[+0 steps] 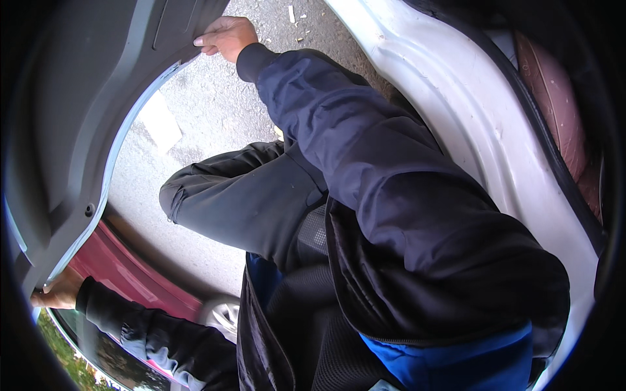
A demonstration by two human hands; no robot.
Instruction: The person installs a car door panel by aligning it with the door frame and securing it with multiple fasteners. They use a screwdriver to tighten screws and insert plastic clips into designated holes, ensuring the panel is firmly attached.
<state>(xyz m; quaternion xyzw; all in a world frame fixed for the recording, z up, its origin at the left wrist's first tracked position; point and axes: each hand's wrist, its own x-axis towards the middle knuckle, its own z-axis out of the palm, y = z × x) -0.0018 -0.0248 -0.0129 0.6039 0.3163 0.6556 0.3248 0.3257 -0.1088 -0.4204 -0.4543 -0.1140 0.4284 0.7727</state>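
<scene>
A dark grey car door trim panel (78, 137) fills the left of the head view, along the inner side of a light-coloured door edge (106, 176). My right hand (228, 37) reaches across to the panel's far end. Its thumb and fingers are closed on the rim there. At the lower left, my left hand (62, 290) grips the panel's other end near its corner, with some fingertips hidden by the edge. Close to this corner, a small round screw hole or clip (90, 210) shows in the panel.
The white door sill (450, 98) of the car curves along the right, with a brownish-pink seat (554, 104) behind its black seal. A dark red car (134, 274) stands at the lower left. Paper scraps, including a pale sheet (160, 122), lie on the asphalt (215, 98).
</scene>
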